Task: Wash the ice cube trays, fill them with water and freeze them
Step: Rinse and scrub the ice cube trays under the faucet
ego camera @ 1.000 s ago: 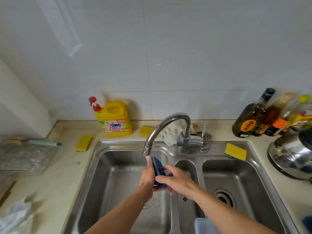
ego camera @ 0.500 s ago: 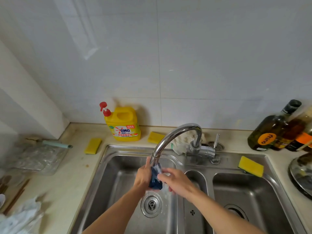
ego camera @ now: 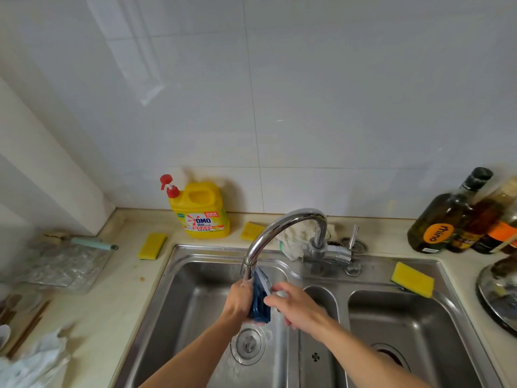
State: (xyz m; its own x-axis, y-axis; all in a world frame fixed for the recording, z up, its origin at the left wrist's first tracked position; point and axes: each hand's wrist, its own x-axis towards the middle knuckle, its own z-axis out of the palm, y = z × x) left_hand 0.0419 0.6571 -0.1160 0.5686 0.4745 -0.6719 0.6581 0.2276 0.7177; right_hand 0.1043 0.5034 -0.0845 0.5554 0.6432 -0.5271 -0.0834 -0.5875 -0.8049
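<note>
A dark blue ice cube tray [ego camera: 260,299] stands on edge under the spout of the chrome faucet [ego camera: 282,233], over the left basin of the steel sink [ego camera: 195,275]. My left hand [ego camera: 240,299] grips the tray from its left side. My right hand [ego camera: 293,306] holds its right edge, fingers curled against the tray's face. Water runs down onto the tray and into the drain [ego camera: 249,343] below.
A yellow detergent jug [ego camera: 200,210] stands behind the sink. Yellow sponges [ego camera: 152,245] [ego camera: 411,279] lie on the counter and sink rim. Dark bottles [ego camera: 447,217] and a steel pot lid [ego camera: 500,295] crowd the right. A clear plastic tray [ego camera: 64,266] sits left.
The tray has stayed under the spout while both hands shifted on it, and it now stands more upright. The camera has tilted and moved slightly.
</note>
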